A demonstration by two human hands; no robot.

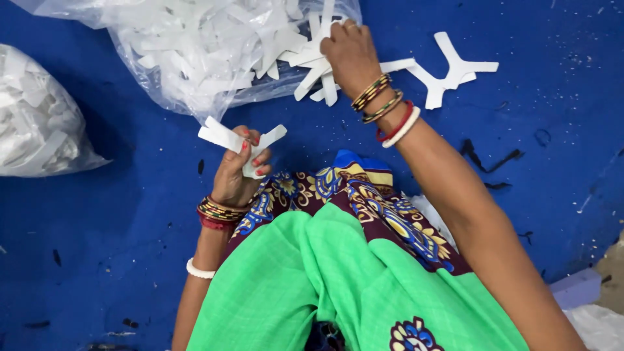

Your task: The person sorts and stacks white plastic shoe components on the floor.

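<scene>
My left hand (237,170) is closed around a small stack of white cut-out pieces (227,138), held just above my lap. My right hand (348,51) reaches forward and grips more white cut-out pieces (313,68) fanned out at the mouth of a clear plastic bag (188,52) stuffed with the same white shapes. Both wrists wear several bangles. A few loose white pieces (455,68) lie on the blue mat (117,214) to the right of my right hand.
A second clear bag of white pieces (36,117) rests at the left edge. Green and patterned cloth covers my lap (338,273). Dark scraps (487,159) dot the mat at right. White sheets (582,296) lie at lower right.
</scene>
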